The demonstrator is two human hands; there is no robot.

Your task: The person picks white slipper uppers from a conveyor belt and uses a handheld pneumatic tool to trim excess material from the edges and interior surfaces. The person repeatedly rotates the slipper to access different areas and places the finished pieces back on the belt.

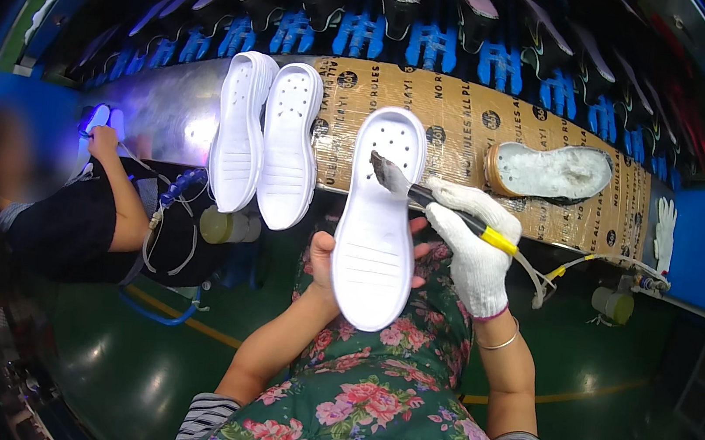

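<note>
My bare left hand (pixel 324 271) is closed around a white shoe sole (pixel 372 288), thumb on its left edge and fingertips showing past its right edge. The sole's hollow inner side faces up, with small holes at the far end and ridges nearer me. In a white knitted glove, my right hand (pixel 478 257) grips a brush (pixel 395 178) with a dark handle, a yellow band and a thin tube behind. The brush's bristles lie over the holed part of the sole. Two more white soles, one (pixel 240 131) beside the other (pixel 289 146), rest at the bench's near edge.
Cardboard (pixel 463 110) covers much of the metal bench (pixel 176 115). On it lies a smeared sole (pixel 552 172). A glove (pixel 664 236) sits far right. Shoes on blue holders (pixel 431 47) line the back. At left, a co-worker's hand (pixel 102 143) is near another sole.
</note>
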